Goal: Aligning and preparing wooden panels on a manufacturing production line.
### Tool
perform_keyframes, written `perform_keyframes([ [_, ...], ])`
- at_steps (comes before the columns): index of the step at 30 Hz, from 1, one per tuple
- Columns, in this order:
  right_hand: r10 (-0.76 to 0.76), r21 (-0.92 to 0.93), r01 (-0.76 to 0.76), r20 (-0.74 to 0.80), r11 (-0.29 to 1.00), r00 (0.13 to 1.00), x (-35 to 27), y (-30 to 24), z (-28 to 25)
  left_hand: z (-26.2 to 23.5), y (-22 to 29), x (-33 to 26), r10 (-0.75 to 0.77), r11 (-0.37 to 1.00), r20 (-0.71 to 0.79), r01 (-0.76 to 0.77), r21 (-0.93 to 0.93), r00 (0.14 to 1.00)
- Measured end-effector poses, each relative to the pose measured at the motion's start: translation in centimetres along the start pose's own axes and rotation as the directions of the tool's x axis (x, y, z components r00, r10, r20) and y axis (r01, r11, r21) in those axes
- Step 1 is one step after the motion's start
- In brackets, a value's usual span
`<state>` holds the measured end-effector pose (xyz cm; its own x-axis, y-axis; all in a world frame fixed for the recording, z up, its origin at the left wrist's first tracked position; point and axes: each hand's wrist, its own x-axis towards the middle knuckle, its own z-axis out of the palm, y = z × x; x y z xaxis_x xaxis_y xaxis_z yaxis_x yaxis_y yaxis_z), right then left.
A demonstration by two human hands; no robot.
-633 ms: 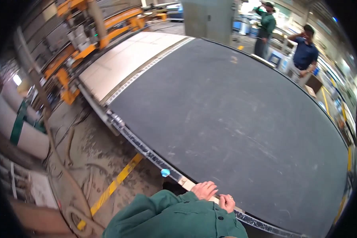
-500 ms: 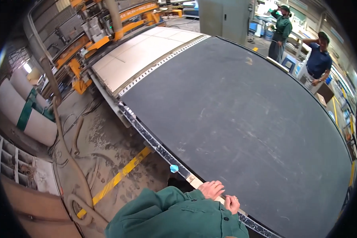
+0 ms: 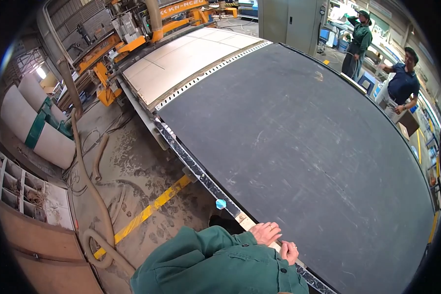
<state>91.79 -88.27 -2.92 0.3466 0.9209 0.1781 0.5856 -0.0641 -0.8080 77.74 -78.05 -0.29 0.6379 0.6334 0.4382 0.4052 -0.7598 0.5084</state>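
The view has swung slightly to the left since the earlier frame, and a co-worker in a navy shirt [image 3: 403, 88] has brought a raised hand down from the head, that arm now held out to the side. The person's own two hands keep their place on the near edge of the large dark tabletop [image 3: 299, 147], which spreads out ahead and to the right of them. The left hand [image 3: 267, 233] lies on that edge with fingers together and lightly bent; the right hand [image 3: 289, 252], just beside it, is curled in. Whether either one grips the edge, I cannot tell.

The tabletop is matt, scuffed with pale scratches, and carries one tan smudge near its far side. Along its near edge run a pale strip [image 3: 245, 221] by the hands and a chipped black rail [image 3: 198, 171], with a blue hexagonal piece [image 3: 221, 204] at the rail. Beyond a white slotted band [image 3: 213, 73] lies a pale board [image 3: 191, 54], its surface lined.

Outward stand orange machinery [image 3: 132, 44], a grey cabinet [image 3: 299, 22] and another co-worker in green [image 3: 361, 36], one arm raised. On the left, a hose [image 3: 94, 186] snakes over the dusty floor [image 3: 127, 157] past a yellow line [image 3: 154, 210], near plump white bags [image 3: 19, 110] with green bands.
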Motion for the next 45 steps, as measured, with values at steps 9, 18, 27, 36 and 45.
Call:
perform_keyframes([
  [9,0.03,0.006,-0.029,-0.071,1.0,0.997,-0.1,-0.2,-0.5,1.0,0.1,0.6,0.026,0.999,0.038,-0.024,-0.04,0.999],
  [18,0.001,0.005,-0.001,-0.103,1.0,0.995,0.3,-0.1,-0.8,2.1,-0.5,0.6,0.082,0.997,-0.02,-0.081,0.016,0.996],
  [27,0.018,-0.01,-0.018,-0.058,1.0,0.998,-0.1,0.3,-1.0,1.9,0.1,0.8,0.041,0.999,0.016,-0.041,-0.018,0.999],
  [36,0.009,-0.017,-0.01,-0.047,1.0,0.999,-0.2,0.4,-0.8,1.5,0.2,0.8,0.013,1.0,0.025,-0.013,-0.018,1.0],
  [45,0.028,-0.011,-0.028,-0.037,1.0,0.999,0.1,0.2,-1.0,2.0,-0.3,0.8,0.046,0.999,0.006,-0.046,0.005,0.999],
])
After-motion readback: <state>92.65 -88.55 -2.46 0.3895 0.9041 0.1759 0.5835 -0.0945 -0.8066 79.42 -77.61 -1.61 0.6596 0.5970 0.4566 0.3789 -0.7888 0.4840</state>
